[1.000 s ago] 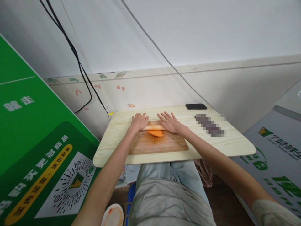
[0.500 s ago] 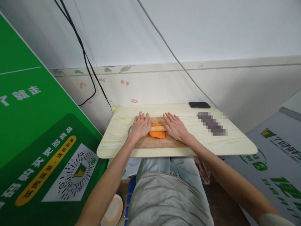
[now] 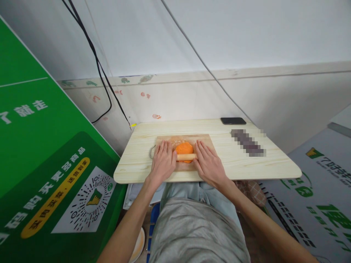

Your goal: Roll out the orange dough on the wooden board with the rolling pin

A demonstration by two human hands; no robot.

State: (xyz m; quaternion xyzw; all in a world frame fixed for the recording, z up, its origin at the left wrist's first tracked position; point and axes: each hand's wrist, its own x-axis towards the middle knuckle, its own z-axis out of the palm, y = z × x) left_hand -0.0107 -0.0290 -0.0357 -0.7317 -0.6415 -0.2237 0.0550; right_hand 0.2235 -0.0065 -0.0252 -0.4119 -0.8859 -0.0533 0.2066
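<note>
A flat round of orange dough [image 3: 184, 148] lies on a brown cutting board [image 3: 204, 140] set on a pale wooden tabletop [image 3: 236, 164]. A wooden rolling pin [image 3: 187, 156] rests across the near edge of the dough. My left hand [image 3: 162, 163] lies flat on the pin's left end, fingers stretched forward. My right hand [image 3: 208, 163] lies flat on the pin's right end in the same way. Most of the pin is hidden under my palms.
A black phone [image 3: 233, 120] sits at the table's far right edge. A blurred dark strip [image 3: 248, 143] lies right of the board. Green printed panels [image 3: 44, 160] stand at left, another panel [image 3: 323, 175] at right. Cables [image 3: 95, 62] hang on the wall. A bowl [image 3: 139, 244] sits on the floor.
Both hands drew the rolling pin back toward me across the dough. The orange dough now shows beyond the pin, wider and rounder than before.
</note>
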